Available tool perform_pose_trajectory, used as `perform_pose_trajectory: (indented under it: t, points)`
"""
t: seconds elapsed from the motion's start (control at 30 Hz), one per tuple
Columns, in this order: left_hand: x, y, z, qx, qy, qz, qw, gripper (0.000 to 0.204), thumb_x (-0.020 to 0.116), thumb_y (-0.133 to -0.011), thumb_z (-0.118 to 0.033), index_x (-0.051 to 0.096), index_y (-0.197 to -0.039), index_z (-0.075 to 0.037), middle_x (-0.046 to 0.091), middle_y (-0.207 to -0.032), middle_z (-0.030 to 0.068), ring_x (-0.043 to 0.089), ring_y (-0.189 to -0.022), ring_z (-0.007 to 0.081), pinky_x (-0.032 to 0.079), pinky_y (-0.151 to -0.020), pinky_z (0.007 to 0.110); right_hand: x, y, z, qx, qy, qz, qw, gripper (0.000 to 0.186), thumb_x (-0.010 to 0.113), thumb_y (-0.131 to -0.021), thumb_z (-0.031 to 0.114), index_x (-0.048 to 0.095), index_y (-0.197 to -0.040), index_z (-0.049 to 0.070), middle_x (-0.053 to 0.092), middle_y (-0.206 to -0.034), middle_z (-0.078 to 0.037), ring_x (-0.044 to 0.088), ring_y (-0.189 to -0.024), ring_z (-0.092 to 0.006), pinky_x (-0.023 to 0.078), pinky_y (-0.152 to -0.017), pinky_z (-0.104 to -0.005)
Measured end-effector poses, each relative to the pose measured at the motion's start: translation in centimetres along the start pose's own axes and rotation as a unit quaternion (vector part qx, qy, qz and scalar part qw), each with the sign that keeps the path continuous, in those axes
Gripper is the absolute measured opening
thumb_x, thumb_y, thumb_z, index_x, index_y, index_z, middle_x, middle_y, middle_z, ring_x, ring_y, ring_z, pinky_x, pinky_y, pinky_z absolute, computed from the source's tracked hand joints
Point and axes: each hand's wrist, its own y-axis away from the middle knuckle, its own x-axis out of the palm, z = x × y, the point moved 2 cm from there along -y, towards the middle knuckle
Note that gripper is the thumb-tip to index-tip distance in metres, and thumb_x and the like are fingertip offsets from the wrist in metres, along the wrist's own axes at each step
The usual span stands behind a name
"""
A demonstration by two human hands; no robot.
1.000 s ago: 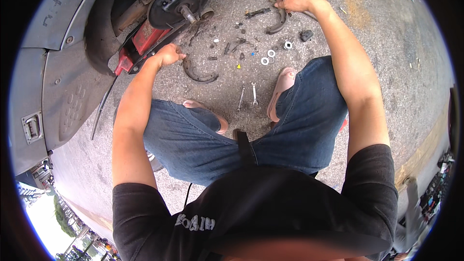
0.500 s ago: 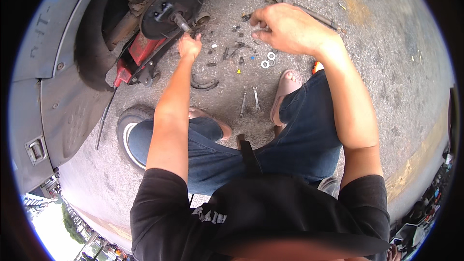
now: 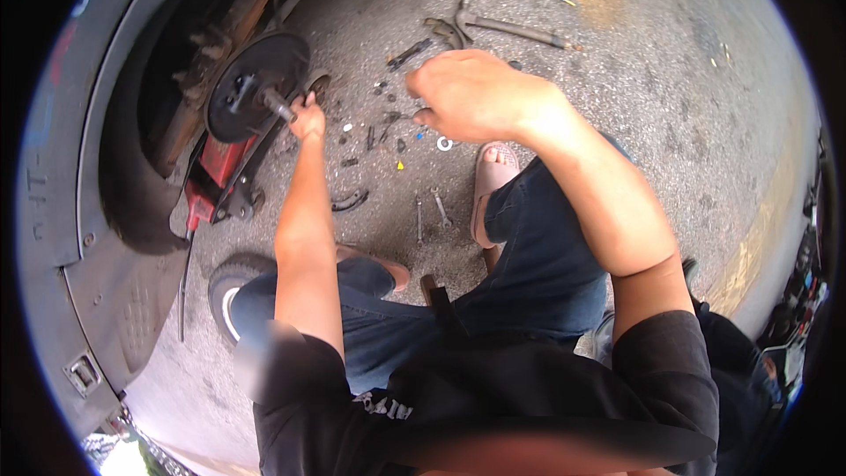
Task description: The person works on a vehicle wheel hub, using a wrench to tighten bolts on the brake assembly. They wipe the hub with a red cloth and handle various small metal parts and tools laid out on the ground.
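My left hand [image 3: 307,122] is closed on the metal spindle [image 3: 278,105] that juts from a dark round backing plate [image 3: 233,84]. My right hand [image 3: 458,95] hangs in the air over small scattered parts, fingers bent but apart, with nothing visible in it. Beyond it lie a hammer [image 3: 515,27], a curved brake shoe [image 3: 445,31] and a black bar [image 3: 407,56]. Nearer me are another curved shoe [image 3: 351,201], two wrenches [image 3: 441,210], a washer [image 3: 444,145] and a tiny yellow piece [image 3: 400,165].
A vehicle's dark body panel [image 3: 84,291] fills the left, with a red jack [image 3: 220,159] under it. A tyre [image 3: 220,291] lies by my left leg. A dark-clothed person [image 3: 745,370] is partly visible at lower right.
My left hand has gone from the shoe on the ground up to the spindle. My right hand has left the far shoe and hammer, moving inward toward me. The view has shifted.
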Motion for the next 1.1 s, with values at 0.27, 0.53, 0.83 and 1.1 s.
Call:
perform_pose_trajectory:
  t: [0.27, 0.53, 0.83, 1.1]
  points:
    - [-4.9, 0.5, 1.0, 0.023, 0.075, 0.089, 0.993, 0.038, 0.074, -0.091, -0.032, 0.072, -0.102, 0.005, 0.077, -0.086, 0.0134, 0.073, -0.085, 0.0293, 0.053, -0.078, 0.039, 0.5, -1.8, 1.9, -0.015, -0.005, 0.002, 1.000, 0.027, 0.073, -0.085, 0.022, 0.072, -0.091, -0.005, 0.072, -0.095, -0.023, 0.069, -0.100, -0.0381, 0.055, -0.088, -0.0449]
    - [-7.2, 1.1, -1.3, 0.040, 0.012, 0.105, 0.994, 0.035, 0.072, -0.093, -0.026, 0.072, -0.105, 0.007, 0.075, -0.079, 0.0142, 0.072, -0.075, 0.0218, 0.053, -0.074, 0.035, 1.3, -3.2, 3.9, -0.035, -0.004, 0.007, 0.999, 0.024, 0.069, -0.082, 0.015, 0.074, -0.096, -0.004, 0.073, -0.103, -0.021, 0.069, -0.106, -0.0348, 0.055, -0.091, -0.0431]
    - [-6.3, -0.7, 0.6, -0.041, 0.093, 0.153, 0.983, 0.031, 0.072, -0.094, -0.026, 0.072, -0.097, 0.006, 0.071, -0.073, 0.0115, 0.068, -0.065, 0.0192, 0.053, -0.062, 0.035, 2.8, -4.6, 3.5, -0.022, 0.013, 0.029, 0.999, 0.026, 0.069, -0.076, 0.011, 0.077, -0.098, 0.000, 0.073, -0.107, -0.019, 0.069, -0.108, -0.0324, 0.055, -0.090, -0.0411]
    - [-7.3, 0.2, -0.6, -0.093, 0.214, 0.211, 0.949, 0.030, 0.070, -0.097, -0.027, 0.073, -0.096, 0.003, 0.066, -0.074, 0.0069, 0.063, -0.064, 0.0158, 0.054, -0.057, 0.031, 2.0, -4.1, 3.2, -0.025, -0.008, 0.002, 1.000, 0.025, 0.067, -0.077, 0.011, 0.075, -0.096, -0.003, 0.073, -0.101, -0.023, 0.070, -0.103, -0.0362, 0.056, -0.088, -0.0439]
